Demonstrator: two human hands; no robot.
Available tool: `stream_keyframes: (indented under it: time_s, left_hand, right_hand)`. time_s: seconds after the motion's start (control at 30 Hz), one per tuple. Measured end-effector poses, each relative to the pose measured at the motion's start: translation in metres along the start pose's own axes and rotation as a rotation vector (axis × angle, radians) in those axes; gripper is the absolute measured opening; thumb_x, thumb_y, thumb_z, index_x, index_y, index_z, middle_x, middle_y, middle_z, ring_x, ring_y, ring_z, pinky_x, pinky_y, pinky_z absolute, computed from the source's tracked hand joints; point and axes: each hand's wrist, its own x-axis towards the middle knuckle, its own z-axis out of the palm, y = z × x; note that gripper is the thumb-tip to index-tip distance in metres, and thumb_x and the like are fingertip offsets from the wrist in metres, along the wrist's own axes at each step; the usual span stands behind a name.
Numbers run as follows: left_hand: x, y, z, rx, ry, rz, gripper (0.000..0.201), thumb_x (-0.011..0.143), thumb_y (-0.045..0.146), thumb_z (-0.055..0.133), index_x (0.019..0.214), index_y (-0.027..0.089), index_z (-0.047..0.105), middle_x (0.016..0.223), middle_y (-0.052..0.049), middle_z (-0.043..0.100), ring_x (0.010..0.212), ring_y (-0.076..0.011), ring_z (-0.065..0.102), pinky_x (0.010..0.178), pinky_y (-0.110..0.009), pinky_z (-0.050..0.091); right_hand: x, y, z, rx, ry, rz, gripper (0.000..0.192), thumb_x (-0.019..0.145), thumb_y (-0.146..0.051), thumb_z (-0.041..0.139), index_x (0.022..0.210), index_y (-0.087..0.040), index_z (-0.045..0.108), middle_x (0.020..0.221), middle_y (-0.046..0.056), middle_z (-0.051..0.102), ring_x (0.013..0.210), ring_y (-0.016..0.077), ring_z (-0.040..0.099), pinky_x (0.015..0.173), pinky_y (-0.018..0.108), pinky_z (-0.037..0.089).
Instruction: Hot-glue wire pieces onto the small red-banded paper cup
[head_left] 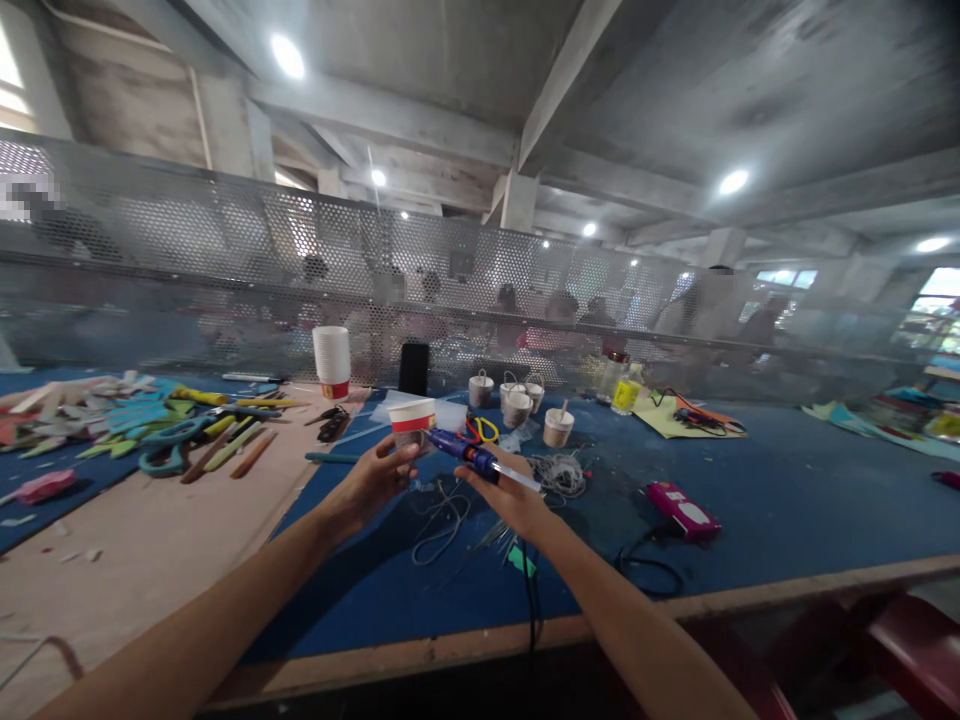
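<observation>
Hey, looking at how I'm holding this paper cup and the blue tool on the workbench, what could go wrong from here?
The tip of the blue tool in your right hand sits right against the paper cup, close to the left hand fingers; a slip could jab or, if it is hot, burn them. Its black cord hangs over the table edge and might snag. Loose wire below could tangle.

Two hands [373, 482] [510, 500]; one held cup [412, 421]; one cup stack [331, 362]; four handled cups [516, 407].

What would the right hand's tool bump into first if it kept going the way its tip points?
Most likely the paper cup held by the left hand; the right hand aims the blue tool at it, nearly touching.
</observation>
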Motion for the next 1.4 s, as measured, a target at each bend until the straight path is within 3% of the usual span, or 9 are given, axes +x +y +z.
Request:
stream_keyframes:
  time_s: [0.27,0.8,1.4]
  left_hand:
    - [0.001,-0.001,0.0,0.012,0.017,0.0,0.041,0.072,0.018,0.087,0.111,0.016,0.073,0.097,-0.006,0.075,0.058,-0.0078,0.062,0.055,-0.018,0.052]
    - [0.002,-0.002,-0.003,-0.008,0.002,0.009,0.037,0.072,0.019,0.088,0.107,0.017,0.074,0.088,-0.002,0.072,0.057,-0.0063,0.061,0.058,-0.018,0.054]
    - [-0.003,0.004,0.004,-0.009,0.018,0.003,0.032,0.074,0.018,0.085,0.105,0.017,0.075,0.093,-0.004,0.072,0.06,-0.0084,0.061,0.056,-0.018,0.052]
  right_hand:
    - [0.0,0.003,0.0,-0.017,-0.003,-0.043,0.032,0.094,-0.052,0.061,0.087,-0.021,0.062,0.07,-0.001,0.063,0.064,0.0157,0.058,0.06,0.024,0.041]
    - [-0.001,0.005,0.002,-0.114,0.041,-0.079,0.03,0.097,-0.049,0.057,0.09,-0.021,0.065,0.072,0.001,0.066,0.064,0.0176,0.061,0.06,0.026,0.042]
    - [0.0,0.011,0.003,-0.093,0.068,-0.077,0.036,0.093,-0.056,0.061,0.09,-0.021,0.065,0.07,0.001,0.064,0.063,0.0175,0.061,0.06,0.025,0.043]
